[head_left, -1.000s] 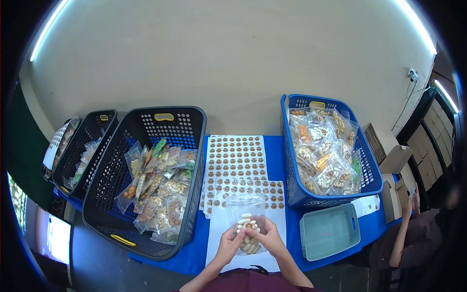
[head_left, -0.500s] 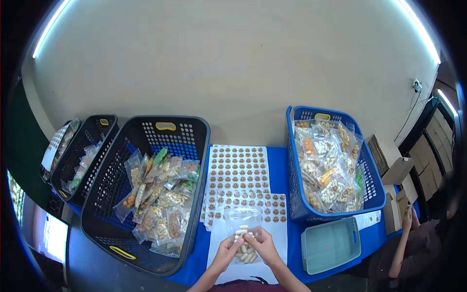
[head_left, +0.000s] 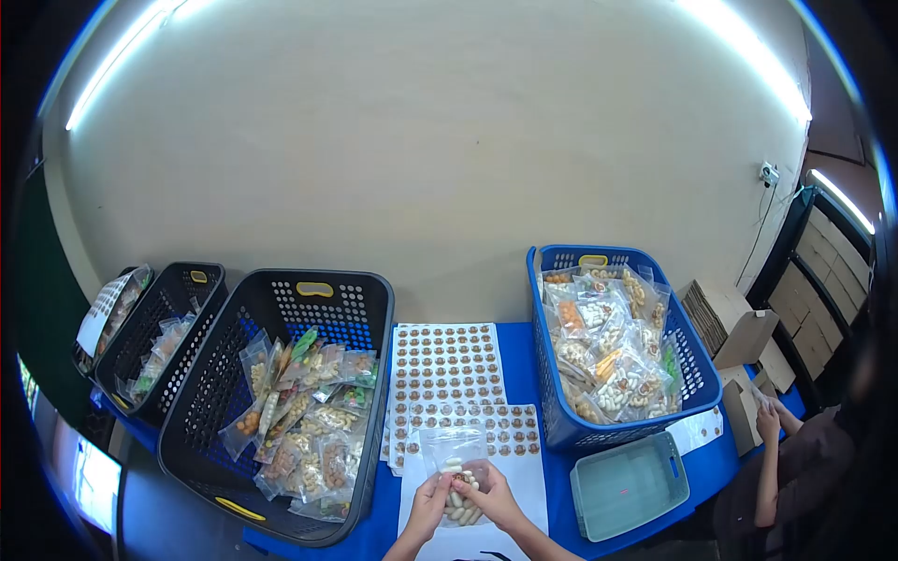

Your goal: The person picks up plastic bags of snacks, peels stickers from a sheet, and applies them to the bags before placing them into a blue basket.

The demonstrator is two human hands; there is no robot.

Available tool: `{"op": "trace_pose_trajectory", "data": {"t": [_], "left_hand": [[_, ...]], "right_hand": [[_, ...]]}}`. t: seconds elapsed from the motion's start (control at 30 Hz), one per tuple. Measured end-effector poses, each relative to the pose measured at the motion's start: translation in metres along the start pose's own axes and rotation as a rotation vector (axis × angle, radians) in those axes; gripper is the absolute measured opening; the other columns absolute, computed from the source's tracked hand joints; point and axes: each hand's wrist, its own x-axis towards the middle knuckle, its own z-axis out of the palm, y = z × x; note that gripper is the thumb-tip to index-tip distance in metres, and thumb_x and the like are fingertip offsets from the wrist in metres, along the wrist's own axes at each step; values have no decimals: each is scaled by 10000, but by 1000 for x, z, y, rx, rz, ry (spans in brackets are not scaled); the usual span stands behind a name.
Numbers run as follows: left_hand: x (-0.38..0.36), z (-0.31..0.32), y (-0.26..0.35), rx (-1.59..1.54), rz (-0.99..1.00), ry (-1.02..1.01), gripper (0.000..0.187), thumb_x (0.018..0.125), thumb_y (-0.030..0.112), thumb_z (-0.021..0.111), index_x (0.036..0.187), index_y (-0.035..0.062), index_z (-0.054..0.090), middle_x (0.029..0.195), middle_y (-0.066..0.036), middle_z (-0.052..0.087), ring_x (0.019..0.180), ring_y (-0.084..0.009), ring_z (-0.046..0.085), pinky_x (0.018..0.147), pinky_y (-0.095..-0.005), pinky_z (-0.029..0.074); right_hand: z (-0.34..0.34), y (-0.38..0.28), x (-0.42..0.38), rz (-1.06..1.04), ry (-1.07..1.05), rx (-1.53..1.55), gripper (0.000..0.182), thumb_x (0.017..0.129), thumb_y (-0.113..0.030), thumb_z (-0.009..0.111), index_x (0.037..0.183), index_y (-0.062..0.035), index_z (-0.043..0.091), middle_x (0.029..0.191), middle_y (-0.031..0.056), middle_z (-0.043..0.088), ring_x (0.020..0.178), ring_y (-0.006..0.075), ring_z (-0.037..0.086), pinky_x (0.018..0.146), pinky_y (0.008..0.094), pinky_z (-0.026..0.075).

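My left hand (head_left: 427,510) and my right hand (head_left: 490,497) both grip a small clear plastic bag of pale snacks (head_left: 456,467), held over a white sticker backing sheet (head_left: 524,486) at the near edge of the blue table (head_left: 524,360). The fingertips of both hands meet at the middle of the bag, and its upper part stands clear above them. Sheets of round brown stickers (head_left: 449,369) lie just beyond the bag.
A big black basket (head_left: 369,309) of filled snack bags stands to the left, with two more black baskets (head_left: 178,290) further left. A blue basket (head_left: 697,383) of snack bags and a pale green tray (head_left: 627,486) are on the right. Another person's arm (head_left: 772,467) and cardboard boxes (head_left: 734,327) are at far right.
The view has tilted upward, so the table and hands sit lower in the picture. Both hands keep hold of the bag, fingers still working at its middle.
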Motion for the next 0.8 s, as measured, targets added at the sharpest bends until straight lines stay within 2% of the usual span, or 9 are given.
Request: {"op": "trace_pose_trajectory", "data": {"t": [0.07, 0.13, 0.27, 0.57, 0.8], "left_hand": [[-7, -3, 0, -10, -15, -7, 337, 890, 297, 394, 1052, 30, 518, 860, -28, 576, 708, -49, 512, 577, -173, 447], [-15, -6, 1, -51, -41, -22, 330, 888, 288, 402, 1064, 31, 511, 869, -27, 574, 717, -49, 509, 579, -177, 446], [-29, -4, -4, 10, 46, -101, 310, 866, 229, 471, 1088, 13, 491, 898, -26, 568, 755, -41, 502, 590, -153, 405], [-55, 19, 6, -9, 29, -161, 307, 863, 225, 477, 1084, 11, 491, 830, -3, 563, 656, -21, 474, 557, -148, 371], [-63, 31, -3, 49, 109, -215, 293, 864, 226, 474, 1074, 24, 500, 820, 9, 558, 659, -13, 456, 568, -152, 365]], "right_hand": [[4, -5, -9, 91, 10, 54, 315, 766, -141, 615, 998, 2, 458, 909, 94, 561, 800, 116, 540, 683, 232, 438], [8, -4, -16, 85, 7, 84, 295, 774, -111, 600, 1007, 4, 459, 896, 84, 561, 794, 110, 540, 680, 227, 438], [7, 10, -32, 14, 24, 115, 276, 781, -91, 586, 1010, 1, 462, 900, 82, 562, 796, 111, 541, 675, 222, 437], [-5, -4, -65, 31, 43, 189, 285, 800, -110, 564, 1032, 18, 459, 926, 91, 566, 816, 113, 542, 709, 224, 431], [-9, -4, -82, -120, 128, 65, 266, 811, -137, 554, 1003, 38, 498, 887, 91, 584, 798, 111, 550, 696, 224, 440]]}}
